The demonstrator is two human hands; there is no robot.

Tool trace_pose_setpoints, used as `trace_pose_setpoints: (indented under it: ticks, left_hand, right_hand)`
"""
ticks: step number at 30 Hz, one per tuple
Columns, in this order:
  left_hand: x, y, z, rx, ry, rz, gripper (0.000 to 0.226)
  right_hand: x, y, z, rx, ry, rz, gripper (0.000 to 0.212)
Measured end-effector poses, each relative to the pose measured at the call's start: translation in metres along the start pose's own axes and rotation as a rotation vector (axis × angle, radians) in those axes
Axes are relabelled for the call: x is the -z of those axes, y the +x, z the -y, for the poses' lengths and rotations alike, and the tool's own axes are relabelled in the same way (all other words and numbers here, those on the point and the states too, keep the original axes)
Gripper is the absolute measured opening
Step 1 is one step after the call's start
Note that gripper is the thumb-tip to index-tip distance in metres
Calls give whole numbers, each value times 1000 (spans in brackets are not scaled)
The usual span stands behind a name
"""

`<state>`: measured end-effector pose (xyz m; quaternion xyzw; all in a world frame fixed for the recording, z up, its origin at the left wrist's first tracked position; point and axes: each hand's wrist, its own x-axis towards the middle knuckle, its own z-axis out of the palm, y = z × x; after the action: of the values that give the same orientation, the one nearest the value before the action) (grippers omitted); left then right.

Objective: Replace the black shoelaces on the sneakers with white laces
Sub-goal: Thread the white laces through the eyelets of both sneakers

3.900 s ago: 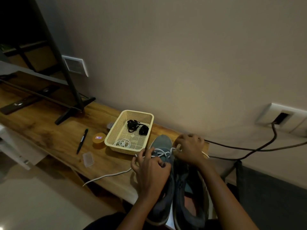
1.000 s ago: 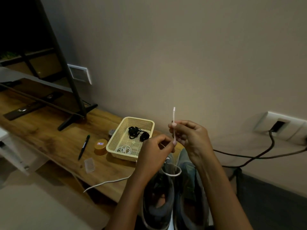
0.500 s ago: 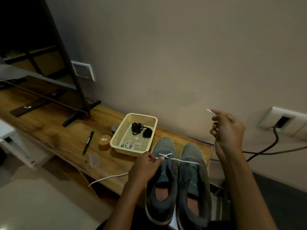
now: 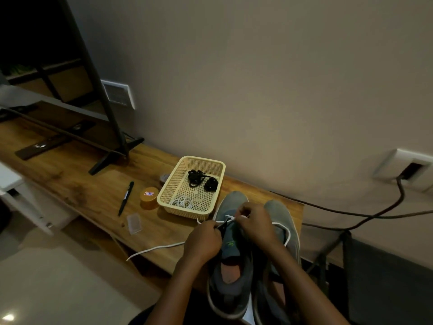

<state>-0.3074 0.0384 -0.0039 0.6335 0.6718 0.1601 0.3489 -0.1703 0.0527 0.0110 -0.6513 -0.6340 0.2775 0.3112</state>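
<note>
Grey sneakers (image 4: 234, 201) with a small green tongue mark carry a white lace (image 4: 159, 247), a perforated cream basket (image 4: 170, 184) holds black laces (image 4: 199, 178), and an orange tin (image 4: 148, 198) and black pen (image 4: 126, 198) lie on a brown wood-grain table (image 4: 70, 184).

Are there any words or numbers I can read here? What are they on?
No text reads clearly.
Label on the orange round container: red, white and blue, too blurred to read.
Green mark on the tongue of the sneaker being laced: too small to read.
</note>
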Motion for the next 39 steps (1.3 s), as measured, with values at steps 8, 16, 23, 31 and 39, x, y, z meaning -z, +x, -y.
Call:
trace_pose_setpoints:
  ticks: [8, 16, 23, 31, 39]
  left_hand:
    - [3, 6, 3, 47, -70, 53, 26]
    - [4, 7, 4, 26, -98, 75, 29]
    - [9, 0, 2, -56, -48, 90, 32]
    - [9, 0, 2, -13, -121, 99, 31]
    - [10, -1, -2, -9, -157, 93, 26]
  right_hand:
    - [-27, -4, -4, 25, -253, -40, 14]
    - [-30, -15, 7, -56, -289, -120, 17]
    - [-32, -23, 13, -95, -354, -145, 18]
    - [-11, -15, 13, -87, -387, 25, 14]
    - [-19, -19, 12, -38, -392, -55, 19]
